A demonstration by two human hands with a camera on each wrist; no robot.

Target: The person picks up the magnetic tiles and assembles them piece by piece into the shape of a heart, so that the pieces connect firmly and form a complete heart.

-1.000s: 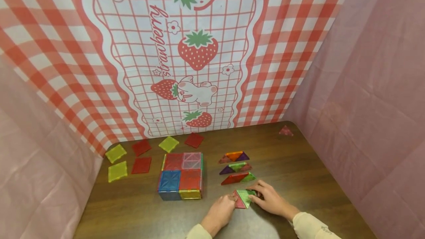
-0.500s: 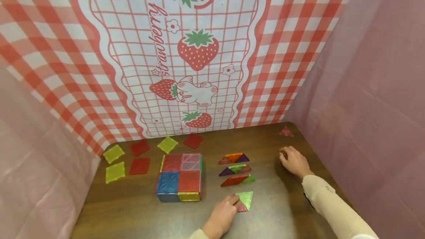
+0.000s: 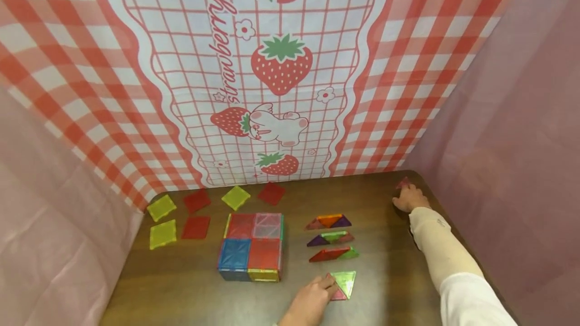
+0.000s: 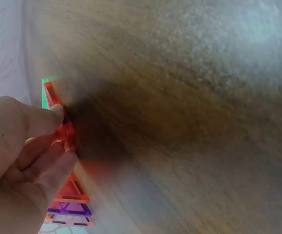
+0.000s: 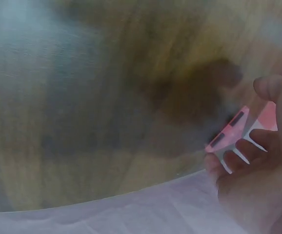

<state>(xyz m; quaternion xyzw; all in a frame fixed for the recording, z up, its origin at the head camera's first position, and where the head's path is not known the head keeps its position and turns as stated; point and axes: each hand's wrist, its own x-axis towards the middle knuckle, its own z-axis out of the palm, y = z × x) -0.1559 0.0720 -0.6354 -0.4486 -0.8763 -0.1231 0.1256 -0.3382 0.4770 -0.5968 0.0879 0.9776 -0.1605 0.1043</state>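
Observation:
At the front, my left hand (image 3: 310,300) pinches the red triangular magnetic tile (image 3: 339,295) between thumb and fingers. A green triangular tile (image 3: 346,282) lies against its slanted edge; in the left wrist view the red tile (image 4: 66,139) shows edge-on. My right hand (image 3: 410,198) is stretched to the table's far right corner, over a pink triangular tile (image 3: 403,182). In the right wrist view, the thumb stands apart from the fingers, and the fingertips are right beside the pink tile (image 5: 234,127).
Three joined rows of triangular tiles stand beyond the left hand, the nearest red and green (image 3: 333,254). A box of square tiles (image 3: 265,253) stands left of them. Several loose yellow (image 3: 163,234) and red (image 3: 196,228) squares lie further left. A strawberry-print cloth (image 3: 281,69) hangs behind.
My right hand has let go of the green tile and moved away to the far right corner, reaching the pink triangle. The left hand stays on the red tile.

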